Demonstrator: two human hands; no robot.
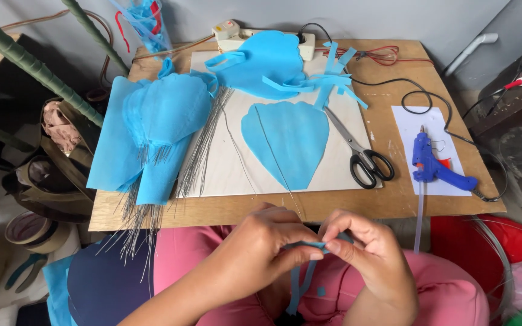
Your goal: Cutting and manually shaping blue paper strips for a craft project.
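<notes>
Both hands meet over my lap, below the near edge of the counter (333, 208), and share one narrow blue strip (302, 265). I see the left hand (261, 247) pinching the strip's upper end between thumb and fingertips, grip clenched on it. The right hand (367, 250) pinches the same strip just beside it, grip likewise grasping; the strip's loose tail hangs down between the wrists over pink cloth.

Just beyond the hands, a blue petal-shaped piece (288, 145) lies flat on a pale board (231, 172), a thin wire crossing it toward the near edge. Scissors (360, 154) rest at the board's right edge, handles nearest me. A blue glue gun (433, 166) sits on white paper close to the counter's right edge. Left of the board, stacked blue petals (152, 130) and a wire bundle (203, 145) overhang the near edge. Bare wood shows along the front strip of the counter.
</notes>
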